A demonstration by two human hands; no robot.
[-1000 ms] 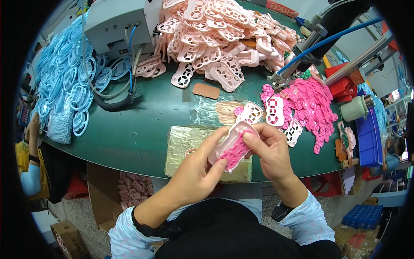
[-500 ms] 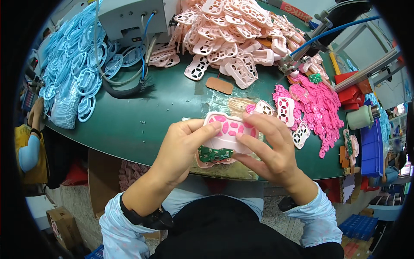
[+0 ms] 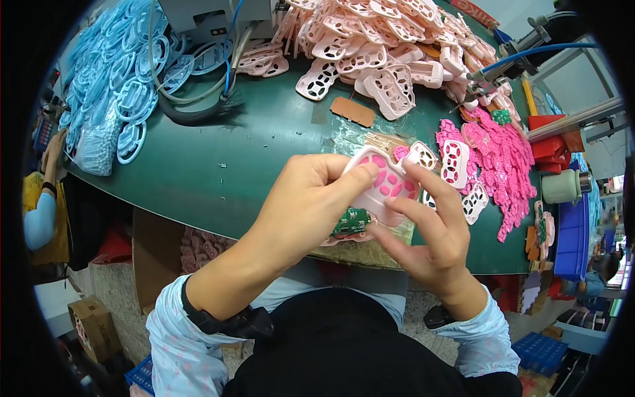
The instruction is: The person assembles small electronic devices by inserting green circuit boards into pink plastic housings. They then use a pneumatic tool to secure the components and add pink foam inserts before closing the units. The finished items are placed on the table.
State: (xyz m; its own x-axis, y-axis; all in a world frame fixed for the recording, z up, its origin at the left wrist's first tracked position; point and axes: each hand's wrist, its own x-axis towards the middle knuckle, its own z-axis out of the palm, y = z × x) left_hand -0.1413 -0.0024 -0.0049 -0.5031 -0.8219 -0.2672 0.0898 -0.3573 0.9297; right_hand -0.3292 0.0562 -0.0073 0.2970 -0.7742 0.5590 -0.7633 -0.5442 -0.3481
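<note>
A pale pink plastic shell (image 3: 380, 206) with bright pink rubber buttons showing through its holes is tilted up over the near edge of the bench. My left hand (image 3: 307, 195) pinches its left side, thumb on the face. At its right side, my right hand (image 3: 440, 245) has bent fingers on the corner and lower face, with the thumb by the lower edge. Beneath the shell lies a green circuit board (image 3: 352, 221), set in another pale pink piece that my hands and the shell partly hide.
Pale pink shells (image 3: 360, 58) are heaped at the back, blue plastic frames (image 3: 135, 66) at the left. A pile of bright pink button pads (image 3: 499, 159) and loose white-pink shells (image 3: 454, 164) lie right. A brown board (image 3: 352, 112) and a black brush (image 3: 198, 114) lie farther back.
Both hands have shifted slightly right with the shell. The shell has turned and tilted, its right side now lower, and the right fingers have spread a little along its edge.
</note>
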